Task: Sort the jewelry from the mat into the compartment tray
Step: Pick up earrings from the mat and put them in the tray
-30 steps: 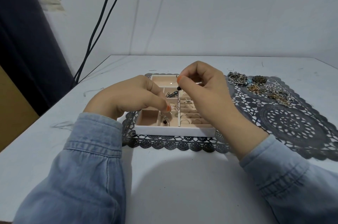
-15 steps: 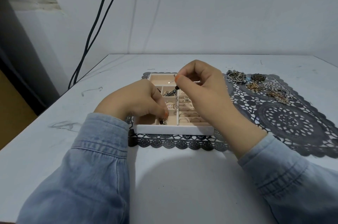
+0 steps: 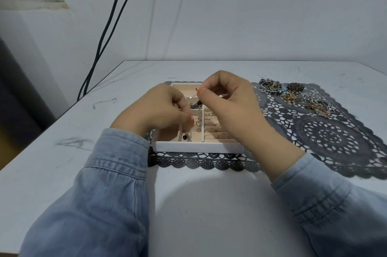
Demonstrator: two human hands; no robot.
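The white compartment tray [image 3: 199, 148] with beige lining sits on the left end of the dark lace mat [image 3: 333, 139]. My left hand [image 3: 155, 110] hovers over the tray's left compartments, fingertips pinched on a thin beaded chain. The chain's dark red bead [image 3: 184, 136] lies in the front left compartment. My right hand [image 3: 228, 105] is raised over the tray's middle and pinches the chain's other end, by a small dark bead [image 3: 198, 102]. Several rings [image 3: 211, 135] sit in the right-hand slots. A pile of unsorted jewelry [image 3: 293, 95] lies on the mat's far right part.
The mat and tray lie on a white table [image 3: 199, 204] set against a pale wall. Two dark cables [image 3: 109, 26] hang down the wall at the left. The table's left edge drops to a dark area. My denim sleeves [image 3: 100, 204] cover the near table.
My left hand has dropped toward the tray's left compartments, and the dark red bead that hung below it now rests in the front left compartment. My right hand has barely moved.
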